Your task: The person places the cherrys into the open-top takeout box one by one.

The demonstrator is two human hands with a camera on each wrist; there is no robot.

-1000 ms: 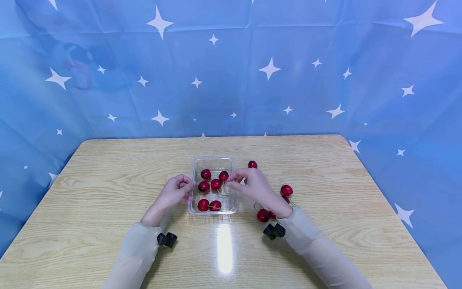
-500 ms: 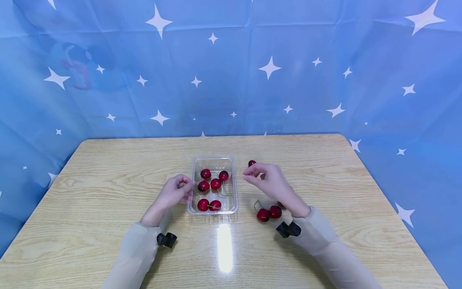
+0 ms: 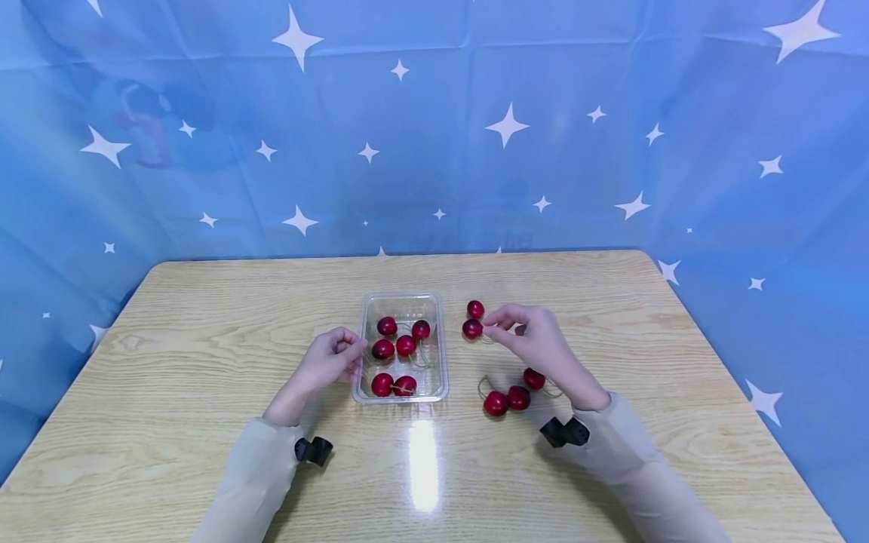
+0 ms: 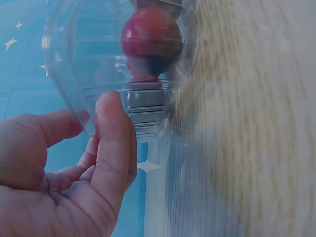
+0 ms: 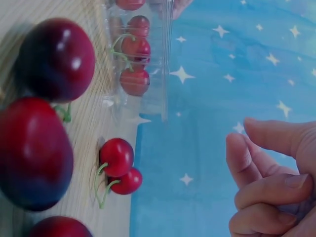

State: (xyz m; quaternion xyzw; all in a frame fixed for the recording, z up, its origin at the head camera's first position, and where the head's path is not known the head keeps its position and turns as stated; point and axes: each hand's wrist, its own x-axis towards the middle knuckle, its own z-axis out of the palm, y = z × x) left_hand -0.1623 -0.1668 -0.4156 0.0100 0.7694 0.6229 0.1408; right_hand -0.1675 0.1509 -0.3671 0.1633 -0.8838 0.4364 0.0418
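A clear plastic container (image 3: 400,300) holds several dark red cherries (image 3: 387,326), some with green stems. My left hand (image 3: 334,357) pinches its left rim between thumb and fingers; the left wrist view shows the thumb (image 4: 64,127) and fingers (image 4: 112,133) on either side of the wall. My right hand (image 3: 532,338) hovers over the table right of the container, holding nothing. Its thumb and index fingertips are slightly apart in the right wrist view, with the other fingers curled. Beside those fingertips in the head view is a cherry (image 3: 472,329), with another cherry (image 3: 475,309) just behind it.
Several more cherries (image 3: 519,397) lie on the wooden table (image 3: 204,332) right of the container, below the right forearm in the head view. A blue star-patterned backdrop (image 3: 434,173) rises behind the table's far edge.
My right hand has moved from the container's right side rightward over the table, bringing it beside the two cherries at the back. The left hand and the container stay in place.
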